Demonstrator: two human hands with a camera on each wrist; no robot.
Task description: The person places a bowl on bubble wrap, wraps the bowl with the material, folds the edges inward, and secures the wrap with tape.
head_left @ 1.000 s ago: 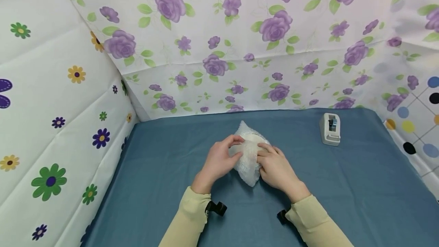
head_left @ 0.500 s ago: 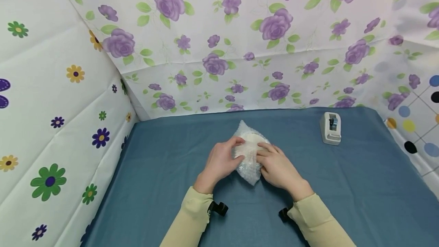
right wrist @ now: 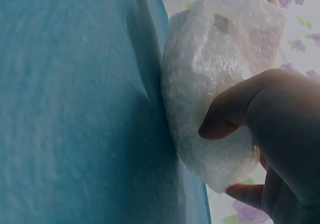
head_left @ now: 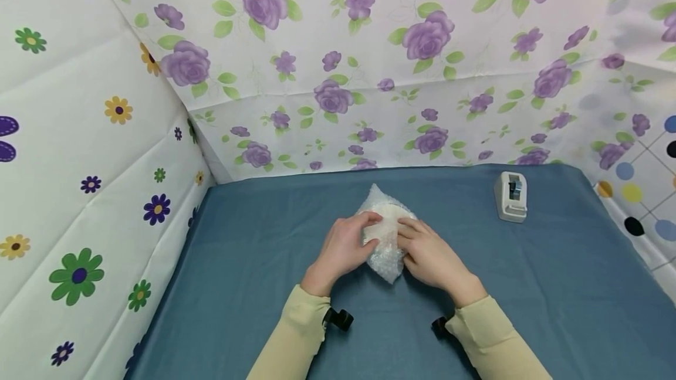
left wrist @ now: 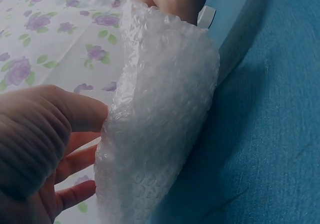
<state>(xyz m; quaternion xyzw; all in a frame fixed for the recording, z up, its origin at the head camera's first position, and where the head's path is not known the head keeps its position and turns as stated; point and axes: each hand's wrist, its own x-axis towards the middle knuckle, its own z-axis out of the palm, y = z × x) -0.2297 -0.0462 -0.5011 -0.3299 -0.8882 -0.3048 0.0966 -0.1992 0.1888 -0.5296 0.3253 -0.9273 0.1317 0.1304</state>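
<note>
A bundle of clear bubble wrap (head_left: 388, 254) lies on the blue cloth between both hands, with a paler band across its upper face. What is inside is hidden. My left hand (head_left: 340, 248) holds its left side, thumb nearer me and fingertips over the top. In the left wrist view the thumb (left wrist: 82, 111) meets the edge of the bubble wrap (left wrist: 160, 93), with the other fingers behind it. From the right, my right hand (head_left: 430, 254) holds the opposite side. Its thumb (right wrist: 220, 121) presses into the bubble wrap (right wrist: 200, 68) in the right wrist view.
A white tape dispenser (head_left: 511, 197) stands at the back right on the blue cloth (head_left: 253, 263). Flowered white sheets (head_left: 296, 69) hang behind and to the left. A dotted sheet (head_left: 641, 192) borders the right side.
The left hand has eased slightly right, and the wrap's left edge under its fingers has drawn in. The right hand stays against the bundle. The tape dispenser stands where it was.
</note>
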